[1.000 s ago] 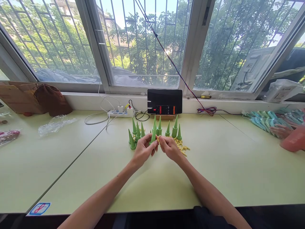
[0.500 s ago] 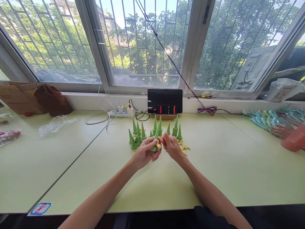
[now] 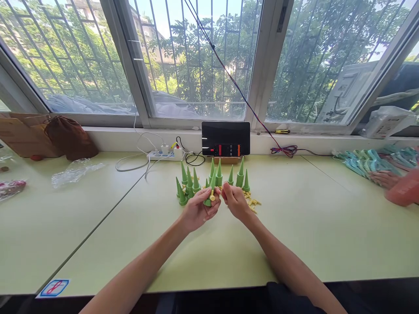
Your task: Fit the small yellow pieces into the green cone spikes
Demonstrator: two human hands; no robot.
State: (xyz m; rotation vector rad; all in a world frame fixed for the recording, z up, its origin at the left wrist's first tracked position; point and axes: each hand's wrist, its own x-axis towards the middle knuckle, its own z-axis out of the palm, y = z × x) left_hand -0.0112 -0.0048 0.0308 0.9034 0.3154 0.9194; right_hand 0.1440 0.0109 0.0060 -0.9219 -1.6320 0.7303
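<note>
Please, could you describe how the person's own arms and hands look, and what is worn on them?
The left hand and right hand wear no gloves, and no ring shows. Both forearms are slim and bare, without watch or bracelet. Dark cloth shows by the right one; I cannot tell if it is a sleeve.

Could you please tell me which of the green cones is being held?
The cone in the left hand, with a yellow peg at its side; the other cones stand beyond it on the table.
</note>
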